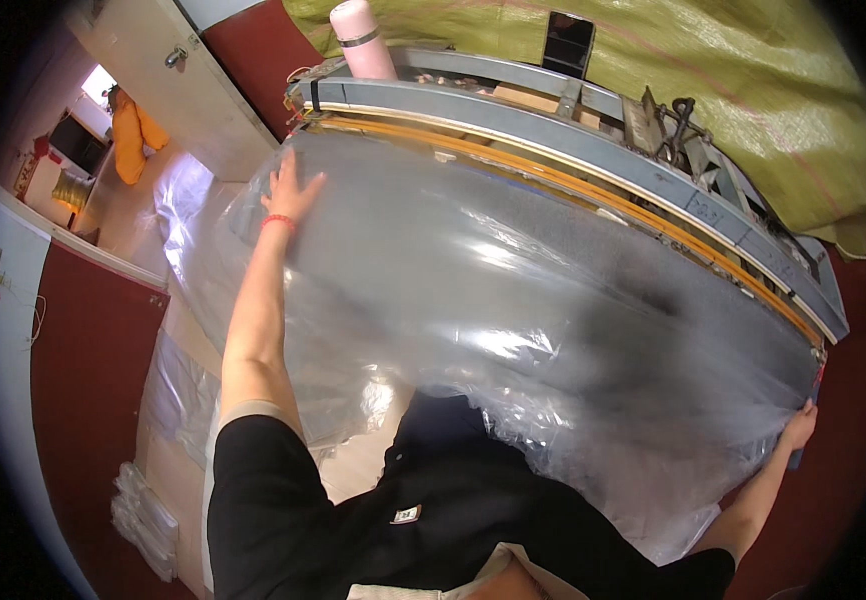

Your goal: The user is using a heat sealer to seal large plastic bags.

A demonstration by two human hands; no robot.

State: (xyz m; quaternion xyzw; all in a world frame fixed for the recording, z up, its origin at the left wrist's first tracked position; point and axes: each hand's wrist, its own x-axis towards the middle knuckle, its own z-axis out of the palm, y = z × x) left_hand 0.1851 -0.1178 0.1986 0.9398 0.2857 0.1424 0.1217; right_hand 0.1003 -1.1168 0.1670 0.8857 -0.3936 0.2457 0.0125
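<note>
A wide sheet of clear plastic film (403,250) stretches in front of me, over a dark grey surface and down toward my body. My left hand (291,197), with a red band at the wrist, lies on the film near its far left corner, fingers spread. Over at the right end, my right hand (801,428) has its fingers closed on the film's edge, where folds gather toward it. Just beyond the film runs a long grey metal beam (513,115), with narrow orange strips (573,178) along its near side.
A pink flask (361,42) and a dark phone (568,45) are behind the beam, before a yellow-green woven sheet (713,70). Metal parts (675,128) stick up at the back right. An open door (153,75) is at left; folded plastic (145,520) lies at lower left.
</note>
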